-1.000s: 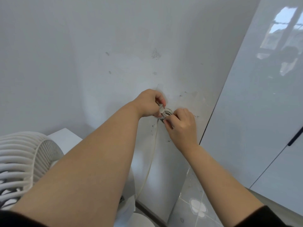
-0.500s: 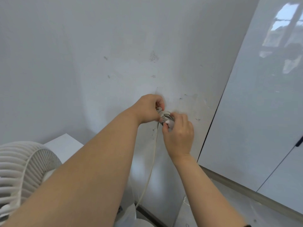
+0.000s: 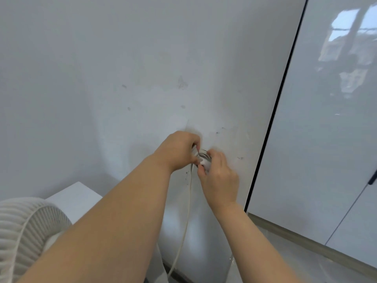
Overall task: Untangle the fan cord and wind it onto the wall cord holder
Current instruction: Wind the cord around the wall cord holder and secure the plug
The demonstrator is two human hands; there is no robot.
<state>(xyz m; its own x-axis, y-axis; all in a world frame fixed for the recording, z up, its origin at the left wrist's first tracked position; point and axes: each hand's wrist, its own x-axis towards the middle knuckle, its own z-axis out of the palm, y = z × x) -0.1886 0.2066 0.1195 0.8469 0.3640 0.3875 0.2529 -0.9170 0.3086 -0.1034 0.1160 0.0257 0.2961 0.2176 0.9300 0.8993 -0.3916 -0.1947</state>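
Head view. The holder [image 3: 203, 154] sits on the wall [image 3: 122, 78], mostly covered by both hands. Grey turns of cord [image 3: 189, 201] show on it between the fingers, so several loops seem to be wound on already. The left hand [image 3: 177, 152], just left of the holder, has its fingers curled and pinches the cord against the holder's edge. The right hand [image 3: 218, 178], just below and right of the holder, is curled round a white piece [image 3: 205, 164] touching the coil.

From the holder's left side one strand of cord drops straight down the wall, then bends left toward the fan [image 3: 26, 225], which stands well below and left of the holder. That strand hangs free with no knots in sight, so the untangling looks done. By my judgement the winding is near its end. What is left is taking up or leaving this last run and fixing the end.

Hard to make out: whether the white piece is the plug or a part of the holder, how many turns lie on it, and how the cord end is secured. The fingers hide all of that and the spot is blurred. The cord's lower end is hidden behind the left forearm, and the fan is cut off at the frame's edge. A glossy door [image 3: 336, 139] stands right of the holder.
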